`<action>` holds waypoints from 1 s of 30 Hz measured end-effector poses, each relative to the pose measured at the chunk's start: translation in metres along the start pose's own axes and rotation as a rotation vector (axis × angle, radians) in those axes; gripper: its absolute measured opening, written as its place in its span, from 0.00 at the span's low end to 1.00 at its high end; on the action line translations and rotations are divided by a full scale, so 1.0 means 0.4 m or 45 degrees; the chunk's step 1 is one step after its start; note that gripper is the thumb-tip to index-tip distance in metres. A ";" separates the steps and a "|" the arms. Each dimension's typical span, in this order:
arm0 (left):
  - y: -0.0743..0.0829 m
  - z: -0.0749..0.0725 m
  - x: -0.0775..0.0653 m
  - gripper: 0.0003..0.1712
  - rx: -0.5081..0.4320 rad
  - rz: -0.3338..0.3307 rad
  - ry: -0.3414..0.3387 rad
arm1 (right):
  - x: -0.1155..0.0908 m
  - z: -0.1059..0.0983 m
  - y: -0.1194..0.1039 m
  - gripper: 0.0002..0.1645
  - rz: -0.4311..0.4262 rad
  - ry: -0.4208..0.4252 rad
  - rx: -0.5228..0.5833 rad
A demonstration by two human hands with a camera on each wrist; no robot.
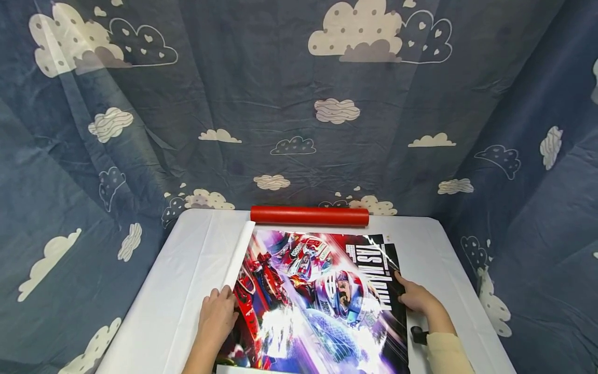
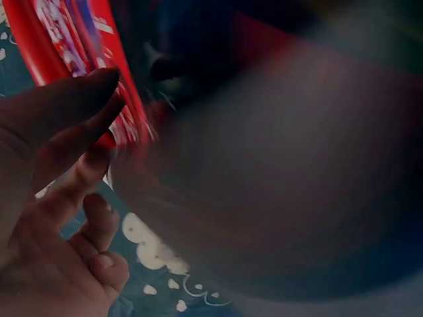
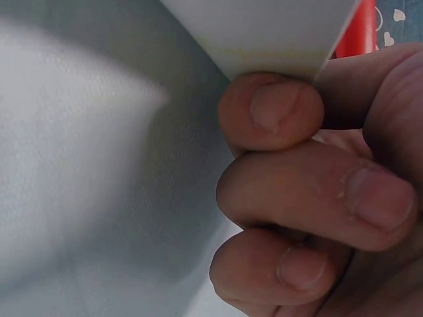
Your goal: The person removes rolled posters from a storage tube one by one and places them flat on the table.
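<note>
A large glossy poster [image 1: 303, 306] with racing helmets, red cars and white lettering spreads over the front of the table. Along its far left side the edge curls up and shows a white back [image 1: 239, 254]. My left hand [image 1: 215, 317] pinches the left edge between thumb and fingers; in the left wrist view, the hand [image 2: 73, 165] has its other fingers curled below the sheet. At the opposite edge, my right hand [image 1: 416, 297] grips the poster. The right wrist view shows the white underside [image 3: 271, 33] held at a corner by curled fingers [image 3: 271, 109].
A red tube [image 1: 309, 216] lies across the back of the white-covered table [image 1: 187, 270]. Dark blue cloth [image 1: 261, 93] with cloud prints hangs behind and on both sides. A small black object [image 1: 419, 335] shows by the right wrist.
</note>
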State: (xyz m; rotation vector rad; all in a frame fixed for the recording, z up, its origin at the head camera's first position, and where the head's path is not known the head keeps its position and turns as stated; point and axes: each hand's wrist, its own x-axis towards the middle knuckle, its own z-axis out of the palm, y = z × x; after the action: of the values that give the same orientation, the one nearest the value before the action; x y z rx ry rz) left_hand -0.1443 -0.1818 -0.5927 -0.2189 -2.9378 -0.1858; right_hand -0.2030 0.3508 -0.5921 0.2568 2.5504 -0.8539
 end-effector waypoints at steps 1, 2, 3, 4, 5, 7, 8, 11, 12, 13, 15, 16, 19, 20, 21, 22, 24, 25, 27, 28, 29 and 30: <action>-0.007 -0.001 -0.002 0.15 -0.008 -0.033 0.030 | 0.002 -0.001 0.000 0.53 -0.005 0.000 0.002; -0.015 -0.002 -0.003 0.16 -0.021 -0.068 0.075 | 0.005 -0.001 0.001 0.53 -0.010 0.000 0.007; -0.023 -0.002 -0.005 0.17 -0.038 -0.108 0.125 | 0.008 -0.002 0.003 0.53 -0.015 0.000 0.017; -0.032 -0.002 -0.007 0.18 -0.060 -0.143 0.179 | 0.009 -0.002 0.005 0.53 -0.020 0.002 0.026; -0.041 -0.002 -0.010 0.20 -0.087 -0.181 0.233 | 0.012 -0.003 0.006 0.53 -0.023 0.002 0.031; -0.057 0.002 -0.016 0.25 -0.130 -0.244 0.312 | 0.015 -0.005 0.009 0.53 -0.029 0.003 0.025; -0.064 0.005 -0.020 0.29 -0.157 -0.276 0.324 | 0.015 -0.005 0.012 0.53 -0.032 0.001 0.025; -0.079 0.015 -0.034 0.39 -0.229 -0.361 0.263 | 0.017 -0.004 0.017 0.53 -0.048 -0.005 0.019; -0.082 0.018 -0.039 0.40 -0.251 -0.386 0.229 | 0.018 -0.004 0.019 0.54 -0.059 -0.006 0.009; -0.085 0.021 -0.044 0.40 -0.271 -0.411 0.194 | 0.020 -0.002 0.020 0.53 -0.066 -0.009 0.006; -0.089 0.021 -0.053 0.37 -0.323 -0.455 0.132 | 0.021 0.001 0.023 0.53 -0.089 -0.015 -0.007; -0.094 0.023 -0.049 0.34 -0.349 -0.469 0.106 | 0.020 0.004 0.024 0.53 -0.085 -0.012 -0.004; -0.112 0.030 -0.035 0.28 -0.406 -0.498 0.072 | 0.013 0.010 0.024 0.52 -0.073 0.006 0.001; -0.119 0.032 -0.031 0.27 -0.425 -0.502 0.068 | 0.010 0.011 0.024 0.52 -0.077 0.015 0.006; -0.126 0.035 -0.026 0.27 -0.435 -0.504 0.066 | 0.009 0.013 0.025 0.52 -0.072 0.024 0.016; -0.132 0.039 -0.021 0.28 -0.432 -0.494 0.074 | 0.008 0.014 0.024 0.52 -0.069 0.037 0.019; -0.140 0.046 -0.013 0.31 -0.407 -0.453 0.081 | 0.002 0.015 0.024 0.51 -0.085 0.057 0.003; -0.143 0.049 -0.009 0.34 -0.390 -0.427 0.077 | 0.000 0.015 0.024 0.51 -0.088 0.068 -0.006; -0.145 0.050 0.000 0.37 -0.357 -0.378 0.051 | -0.003 0.016 0.022 0.50 -0.091 0.091 -0.040; -0.144 0.048 0.002 0.37 -0.340 -0.357 0.035 | -0.004 0.016 0.022 0.50 -0.102 0.099 -0.059; -0.143 0.046 0.003 0.36 -0.326 -0.339 0.008 | -0.005 0.016 0.023 0.49 -0.107 0.103 -0.073; -0.143 0.043 0.006 0.35 -0.321 -0.324 -0.022 | -0.004 0.016 0.025 0.49 -0.109 0.109 -0.085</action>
State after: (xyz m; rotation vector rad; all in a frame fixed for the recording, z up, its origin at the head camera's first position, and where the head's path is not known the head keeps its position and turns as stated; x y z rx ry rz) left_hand -0.1588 -0.2352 -0.6153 0.1220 -2.9448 -0.5942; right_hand -0.1962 0.3547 -0.6010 0.1677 2.6810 -0.8036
